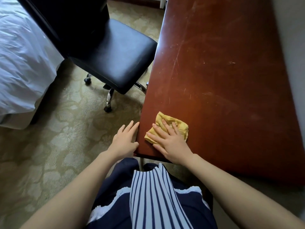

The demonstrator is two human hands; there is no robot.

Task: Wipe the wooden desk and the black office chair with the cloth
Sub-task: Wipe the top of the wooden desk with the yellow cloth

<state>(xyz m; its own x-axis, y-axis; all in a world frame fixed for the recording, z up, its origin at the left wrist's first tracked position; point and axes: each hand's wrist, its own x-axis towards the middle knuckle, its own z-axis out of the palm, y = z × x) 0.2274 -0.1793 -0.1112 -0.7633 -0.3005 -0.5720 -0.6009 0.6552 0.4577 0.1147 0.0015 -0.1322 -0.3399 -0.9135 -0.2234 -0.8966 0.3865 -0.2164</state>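
Flat, fingers straight, the right hand [171, 142] presses the folded yellow cloth [166, 128] onto the desk [222, 71] at its near left corner. From there the desk's long axis runs away, unwiped top lying ahead of that hand. Left hand [126, 140], open, touches the desk's side edge. No containers show. Chair [118, 57] stands left, against the desk.

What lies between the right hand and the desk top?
The yellow cloth: in the head view the right hand lies flat on it with straight fingers, pressing it onto the desk near the corner. The thumb side reaches past the cloth's edge.
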